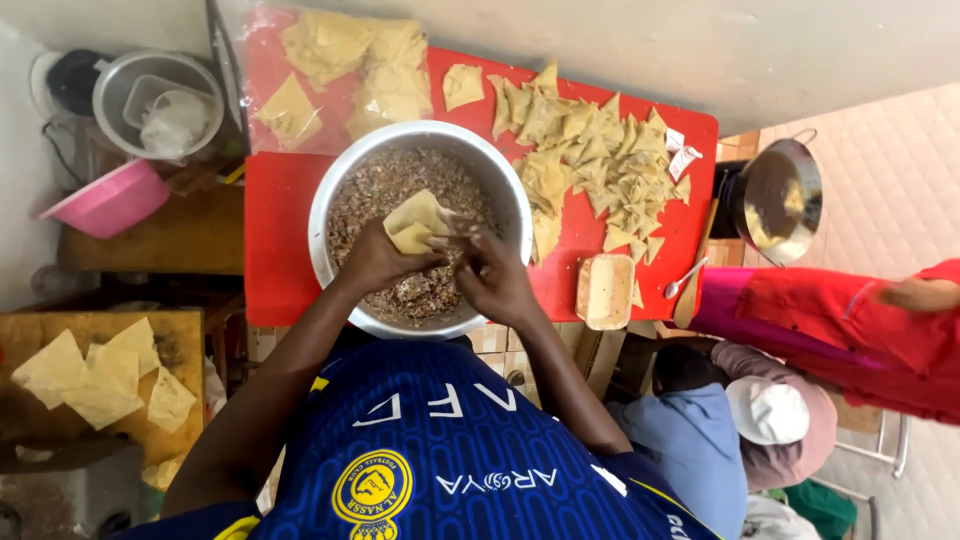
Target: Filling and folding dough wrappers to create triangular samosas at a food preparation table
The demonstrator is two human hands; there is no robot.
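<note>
Head: folded pastries beside bowl.

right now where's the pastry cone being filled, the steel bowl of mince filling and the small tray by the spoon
pastry cone (pixel 415 222), head view, on its folded front face
steel bowl (pixel 322 215), head view, on its left rim
small tray (pixel 606 291), head view, on its pale inside

Right hand fingertips hidden behind pastry wrapper.

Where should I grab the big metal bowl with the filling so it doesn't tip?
Probably best by its rim, one hand on each side. The bowl is wide, round and full, with no handles showing, so a one-sided grip would likely tilt it. Both hands, left and right, work over it, folding a wrapper.
</note>
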